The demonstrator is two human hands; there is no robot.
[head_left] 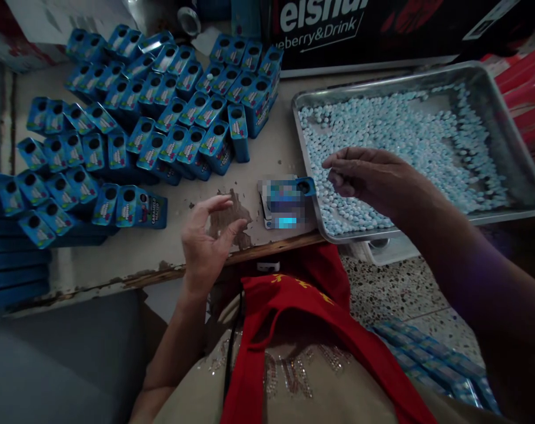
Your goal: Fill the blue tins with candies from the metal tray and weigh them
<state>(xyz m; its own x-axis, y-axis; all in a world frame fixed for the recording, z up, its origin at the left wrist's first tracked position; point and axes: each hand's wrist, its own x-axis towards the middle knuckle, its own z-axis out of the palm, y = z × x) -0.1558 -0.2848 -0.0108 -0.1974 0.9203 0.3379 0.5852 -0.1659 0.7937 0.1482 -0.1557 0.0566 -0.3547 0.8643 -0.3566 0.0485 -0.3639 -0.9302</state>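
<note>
My left hand [209, 235] is over the worn front edge of the table [174, 247], its thumb and fingers apart with nothing between them. My right hand [364, 174] reaches over the left part of a metal tray [351, 238] of small pale blue and white candies [382, 129]. Its fingers are bent together; whatever they hold, if anything, is too small to make out. Between my hands lies a small device [285, 203], partly blurred, with a lit cyan patch. One blue box [305, 186] lies between it and the tray's left rim.
Many upright blue boxes [152, 147] with round holes crowd the table's left half. Blue boxes are stacked at the far left [11, 259]. A black printed carton [359, 29] stands behind the tray, and red packaging [523, 88] is at right. A clear container [393, 247] sits below the tray.
</note>
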